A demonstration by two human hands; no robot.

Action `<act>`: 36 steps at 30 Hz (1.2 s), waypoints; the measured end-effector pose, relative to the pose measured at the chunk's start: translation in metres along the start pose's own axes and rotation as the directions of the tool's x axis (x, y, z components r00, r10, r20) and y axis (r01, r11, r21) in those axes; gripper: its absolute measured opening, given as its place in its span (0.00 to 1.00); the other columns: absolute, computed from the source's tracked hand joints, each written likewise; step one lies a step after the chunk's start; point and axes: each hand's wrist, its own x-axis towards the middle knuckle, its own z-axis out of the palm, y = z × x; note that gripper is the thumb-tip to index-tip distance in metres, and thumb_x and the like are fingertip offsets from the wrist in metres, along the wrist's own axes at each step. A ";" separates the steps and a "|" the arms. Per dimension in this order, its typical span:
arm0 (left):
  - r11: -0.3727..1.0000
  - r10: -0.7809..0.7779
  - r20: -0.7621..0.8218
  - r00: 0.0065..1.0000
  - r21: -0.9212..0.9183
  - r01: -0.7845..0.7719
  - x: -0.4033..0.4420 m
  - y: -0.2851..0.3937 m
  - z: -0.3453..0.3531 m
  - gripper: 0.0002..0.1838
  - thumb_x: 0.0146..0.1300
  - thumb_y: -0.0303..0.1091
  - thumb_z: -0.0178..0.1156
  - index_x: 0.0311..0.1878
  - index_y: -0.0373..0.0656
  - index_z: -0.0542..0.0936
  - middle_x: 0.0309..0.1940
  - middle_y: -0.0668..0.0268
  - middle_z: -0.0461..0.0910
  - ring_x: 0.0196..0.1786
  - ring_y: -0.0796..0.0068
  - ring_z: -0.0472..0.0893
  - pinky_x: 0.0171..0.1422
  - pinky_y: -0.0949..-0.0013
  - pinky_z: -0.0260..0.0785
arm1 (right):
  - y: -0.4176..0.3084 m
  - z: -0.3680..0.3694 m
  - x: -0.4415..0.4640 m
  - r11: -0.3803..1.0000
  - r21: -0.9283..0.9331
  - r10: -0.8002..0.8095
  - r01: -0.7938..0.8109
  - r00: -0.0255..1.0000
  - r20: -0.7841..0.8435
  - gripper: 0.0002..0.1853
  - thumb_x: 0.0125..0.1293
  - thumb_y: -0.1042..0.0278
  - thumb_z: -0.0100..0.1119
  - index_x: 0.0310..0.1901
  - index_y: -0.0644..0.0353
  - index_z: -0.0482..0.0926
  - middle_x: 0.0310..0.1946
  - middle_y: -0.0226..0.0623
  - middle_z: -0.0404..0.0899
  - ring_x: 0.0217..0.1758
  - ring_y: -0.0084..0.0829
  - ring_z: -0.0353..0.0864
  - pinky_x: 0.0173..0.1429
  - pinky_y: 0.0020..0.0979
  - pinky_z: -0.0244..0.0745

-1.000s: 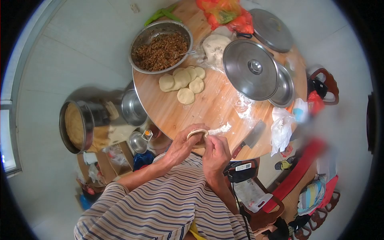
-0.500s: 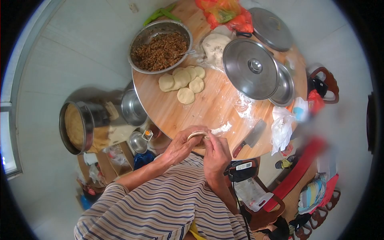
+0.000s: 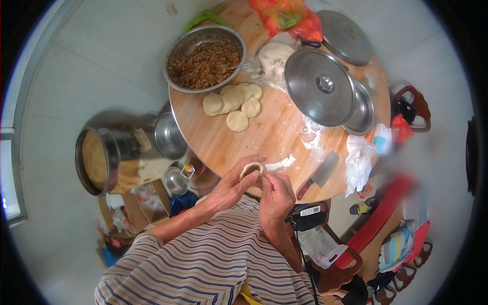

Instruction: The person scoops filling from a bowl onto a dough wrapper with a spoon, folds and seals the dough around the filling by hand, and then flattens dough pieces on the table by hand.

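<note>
A dough wrapper (image 3: 251,166) with dark filling inside is cupped in my left hand (image 3: 231,184), its rim curved upward. My right hand (image 3: 276,197) pinches the right side of that rim between thumb and finger. Both hands are over the near edge of the round wooden table (image 3: 213,137). Beyond them lie several flat dough rounds (image 3: 237,121), partly overlapping. The steel bowl (image 3: 168,71) at the back left contains brown minced filling (image 3: 208,63) and a utensil. White flour (image 3: 282,163) is scattered just past my right hand.
A cleaver (image 3: 324,170) lies near the right front edge. Farther back are a steel lid (image 3: 320,101) over a pan (image 3: 363,113), a dough lump (image 3: 275,58) and red plastic bags (image 3: 305,28). A large pot (image 3: 113,162) stands left of the table.
The wrapper's opening has tilted toward the camera and looks rounder, with filling showing. My hands stay in nearly the same place, with small finger movements at the rim.
</note>
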 end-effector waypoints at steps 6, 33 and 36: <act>0.991 0.059 -0.005 0.998 0.118 -0.058 -0.001 -0.005 -0.003 0.33 0.81 0.59 0.52 0.75 0.43 0.72 0.74 0.54 0.69 0.78 0.61 0.68 0.79 0.57 0.64 | 0.001 0.002 -0.005 0.999 0.019 0.049 -0.050 0.999 0.023 0.07 0.68 0.79 0.70 0.46 0.65 0.86 0.40 0.43 0.84 0.43 0.43 0.88 0.45 0.38 0.83; 0.999 -0.029 0.111 0.993 -0.009 0.030 -0.010 0.011 -0.002 0.46 0.76 0.73 0.39 0.81 0.44 0.60 0.69 0.57 0.71 0.68 0.62 0.76 0.70 0.57 0.74 | -0.001 0.007 -0.009 0.994 -0.106 -0.042 0.040 0.999 -0.014 0.06 0.71 0.77 0.66 0.47 0.64 0.84 0.40 0.43 0.82 0.42 0.45 0.87 0.43 0.41 0.83; 0.999 -0.030 0.106 0.994 0.037 0.026 -0.009 0.011 0.001 0.43 0.78 0.71 0.37 0.80 0.46 0.61 0.67 0.58 0.72 0.66 0.63 0.77 0.69 0.58 0.74 | -0.001 0.009 -0.010 0.992 -0.119 -0.053 0.051 0.998 -0.017 0.05 0.71 0.78 0.66 0.46 0.65 0.82 0.40 0.44 0.82 0.42 0.46 0.87 0.43 0.41 0.83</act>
